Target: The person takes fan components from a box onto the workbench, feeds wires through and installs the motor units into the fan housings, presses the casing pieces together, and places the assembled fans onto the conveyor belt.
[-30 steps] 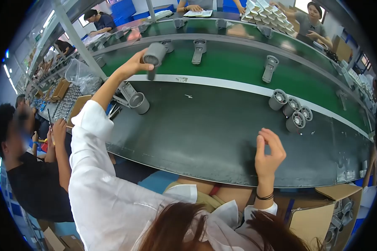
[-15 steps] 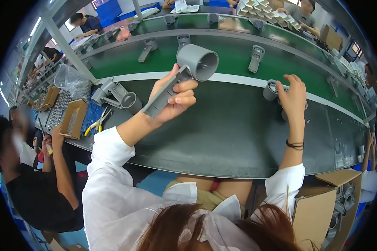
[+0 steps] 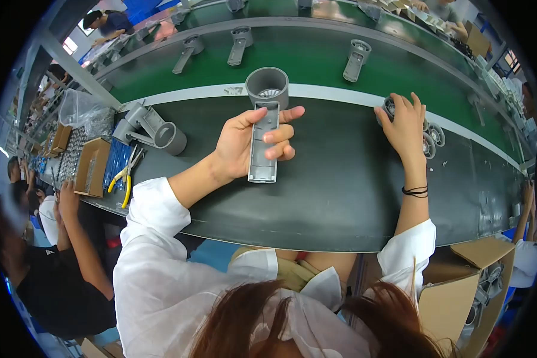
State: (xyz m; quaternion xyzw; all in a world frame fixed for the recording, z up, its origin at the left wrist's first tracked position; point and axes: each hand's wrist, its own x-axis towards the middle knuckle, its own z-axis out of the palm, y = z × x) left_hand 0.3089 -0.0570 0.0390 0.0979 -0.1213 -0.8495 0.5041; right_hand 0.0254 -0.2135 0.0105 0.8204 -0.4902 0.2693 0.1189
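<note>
Head view, from the left: a co-worker in a black shirt (image 3: 65,292) sits beside the line, near a clear plastic bag (image 3: 89,116) and a cardboard tray (image 3: 102,161) of small parts. Yellow-handled pliers (image 3: 128,185) lie on the dark worktop (image 3: 322,200), just beside grey housings (image 3: 172,138). Left hand (image 3: 235,143) wraps the handle of another grey plastic housing (image 3: 261,149), raised over the worktop, barrel uppermost. Beyond a white edge strip (image 3: 334,95), a green conveyor belt (image 3: 298,71) carries similar pieces. Right hand (image 3: 407,125) curves over fan-fitted cylinders (image 3: 437,135); whether it grips one, I cannot tell. Lower right, an open carton (image 3: 450,307) holds grey parts (image 3: 492,277).
</note>
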